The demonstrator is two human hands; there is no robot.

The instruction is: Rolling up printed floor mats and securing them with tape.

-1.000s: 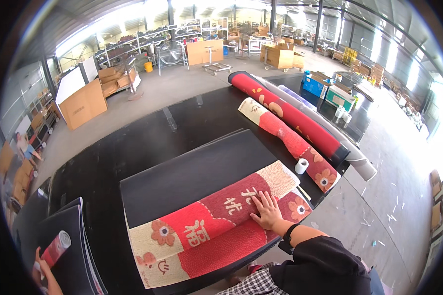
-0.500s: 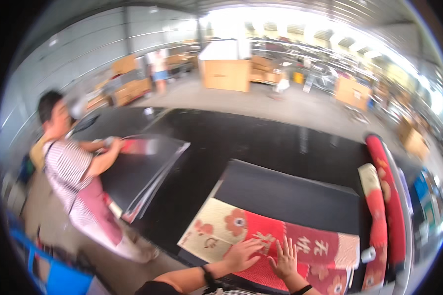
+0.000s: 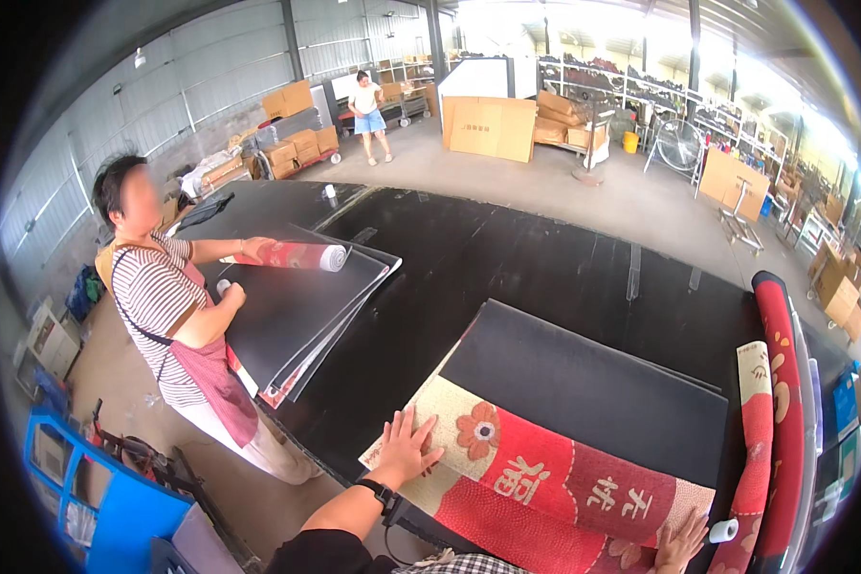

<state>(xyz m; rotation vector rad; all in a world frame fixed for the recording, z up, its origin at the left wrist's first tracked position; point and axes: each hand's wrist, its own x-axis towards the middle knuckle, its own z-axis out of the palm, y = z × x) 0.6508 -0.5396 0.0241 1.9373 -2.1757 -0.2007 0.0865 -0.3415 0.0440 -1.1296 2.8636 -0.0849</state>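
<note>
The left hand and right hand lie flat, fingers apart, near opposite ends of the red mat, cream characters across it.

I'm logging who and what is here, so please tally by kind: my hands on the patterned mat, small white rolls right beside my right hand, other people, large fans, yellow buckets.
Hands on the patterned mat: 2 (left hand, right hand)
Small white roll: 1
Other people: 2 (person at the table, person standing farther back)
Large fan: 1
Yellow bucket: 1
Total: 7
</note>
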